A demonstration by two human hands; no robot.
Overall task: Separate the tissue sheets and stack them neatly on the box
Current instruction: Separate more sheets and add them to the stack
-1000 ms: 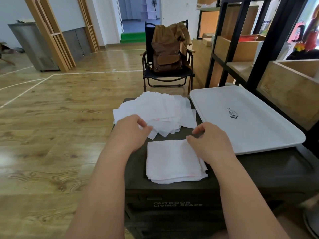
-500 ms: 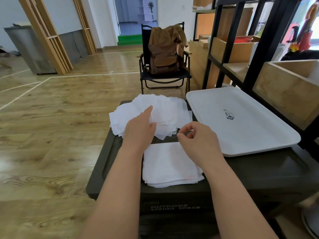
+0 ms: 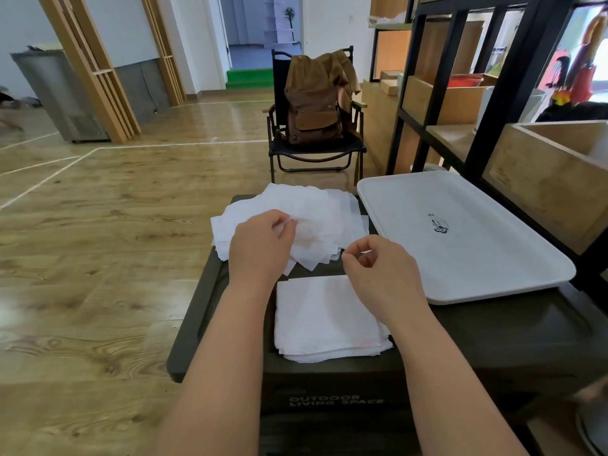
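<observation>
White tissue sheets (image 3: pixel 329 317), some edged in what looks like faint pink, lie on a dark olive box (image 3: pixel 493 337) lettered pale grey; the white tray (image 3: pixel 411 205) bears a small black mark.

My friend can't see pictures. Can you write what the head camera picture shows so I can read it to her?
A person's left hand and right hand pinch at a loose pile of tissue sheets on a dark box, with a neat stack of sheets nearer them. A white tray lies to the right; a chair holds a brown backpack behind.
</observation>
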